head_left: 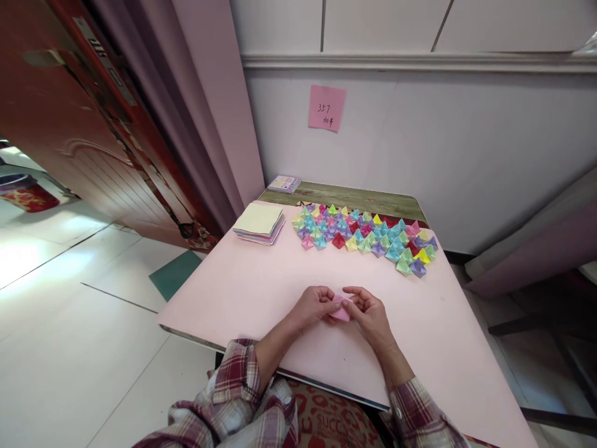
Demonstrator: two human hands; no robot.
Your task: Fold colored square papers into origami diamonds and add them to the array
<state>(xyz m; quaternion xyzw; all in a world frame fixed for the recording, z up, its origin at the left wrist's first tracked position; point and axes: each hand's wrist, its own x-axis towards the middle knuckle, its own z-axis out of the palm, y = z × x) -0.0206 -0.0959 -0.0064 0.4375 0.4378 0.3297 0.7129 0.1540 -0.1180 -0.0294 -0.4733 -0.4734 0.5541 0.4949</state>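
Note:
Between my two hands, just above the near part of the table, is a small piece of folded pink paper (340, 310). My left hand (318, 305) pinches its left side between thumb and fingers. On the other side, my right hand (368, 314) grips the upper right edge, thumb on top. Fingertips cover parts of the paper, so its full shape is hidden. Farther back lie many small folded paper pieces (366, 236) in several colours, set close together in rows. To their left sits a stack of square coloured paper (259, 221), pale yellow on top.
A pale pink sheet (224, 280) covers most of the table. Behind it, a packet of paper (284, 183) lies on the green wooden tabletop (359, 194). A pink note (326, 108) is stuck to the wall. A red door (93, 118) stands at left.

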